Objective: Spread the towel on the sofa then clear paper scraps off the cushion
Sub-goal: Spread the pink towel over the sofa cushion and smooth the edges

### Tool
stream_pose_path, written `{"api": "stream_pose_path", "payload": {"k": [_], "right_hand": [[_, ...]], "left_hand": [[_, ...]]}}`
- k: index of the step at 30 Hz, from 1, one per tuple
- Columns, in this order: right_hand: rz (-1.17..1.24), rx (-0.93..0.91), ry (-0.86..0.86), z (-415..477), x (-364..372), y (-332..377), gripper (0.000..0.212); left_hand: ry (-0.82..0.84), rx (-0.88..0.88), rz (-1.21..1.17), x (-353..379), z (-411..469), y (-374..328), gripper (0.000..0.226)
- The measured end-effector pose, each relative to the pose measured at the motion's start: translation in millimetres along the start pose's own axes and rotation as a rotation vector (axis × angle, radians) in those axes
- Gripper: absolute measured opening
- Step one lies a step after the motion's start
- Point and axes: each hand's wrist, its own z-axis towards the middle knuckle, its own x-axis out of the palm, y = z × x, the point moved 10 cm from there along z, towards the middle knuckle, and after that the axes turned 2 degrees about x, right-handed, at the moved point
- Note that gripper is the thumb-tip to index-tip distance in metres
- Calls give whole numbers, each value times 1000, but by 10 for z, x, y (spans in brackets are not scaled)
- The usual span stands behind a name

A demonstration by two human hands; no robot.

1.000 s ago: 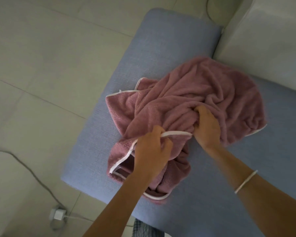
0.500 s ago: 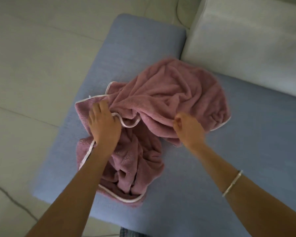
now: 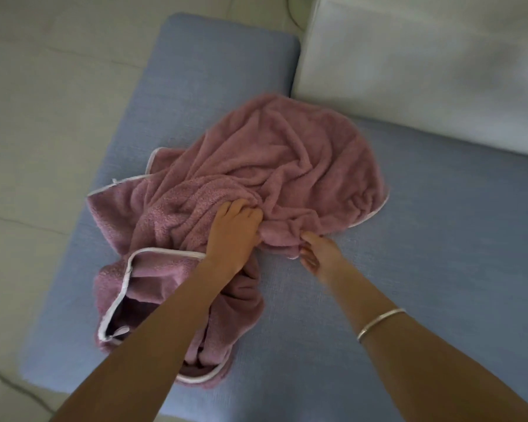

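Note:
A pink towel (image 3: 275, 166) with white piping lies crumpled in the middle of the blue sofa cushion (image 3: 439, 239). My left hand (image 3: 233, 233) lies on the towel's centre, its fingers curled into a thick fold. Just to its right, my right hand (image 3: 319, 254) pinches the towel's near edge between thumb and fingers, low against the cushion. Part of the towel hangs bunched under my left forearm near the cushion's front edge. No paper scraps show in this view.
A white back cushion (image 3: 424, 62) stands at the upper right. Pale tiled floor (image 3: 43, 117) runs along the left, and a thin cable (image 3: 9, 382) crosses it at the lower left. Bare blue fabric spreads to the right of the towel.
My left hand has moved right from the towel's left hem to its centre. My right hand has shifted a little and now pinches the near edge. The towel has bunched differently.

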Motion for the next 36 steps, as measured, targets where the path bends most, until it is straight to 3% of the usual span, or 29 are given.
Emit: {"api": "stream_pose_path", "payload": {"k": [2,4,7,10,13,18,26,29,33,36], "right_hand": [[51,-61,32,14,-12,198,13],[171,-109,129,-20,-19,417,28],[169,-224,186,-145,-197,800,27],[-180,-385,-90,-264,-724,1171,22],[-443,-506,-226,-467,-1132,1403,34],[-413,-520,-206,-742,-1900,1306,30],[-577,-613,-497,-1337,-3390,1221,8],[-569,-584,-634,-1521,-4081,1090,21],[-542,-489,-833,-1758,-5064,677,21],[-526,-350,-935,-1855,-5677,284,22]], "left_hand": [[7,-129,-231,-60,91,76,21],[-7,-205,-398,-149,147,48,36],[31,-278,-578,-149,268,-181,28],[69,-249,-598,-166,373,-580,28],[56,-178,-649,-233,366,-1013,26],[17,-162,-711,-206,213,-1690,24],[61,-149,-916,-149,112,-3168,24],[160,-83,-950,-33,118,-3831,31],[360,91,-1002,192,-44,-4827,72],[555,157,-954,463,-229,-5407,60]]}}
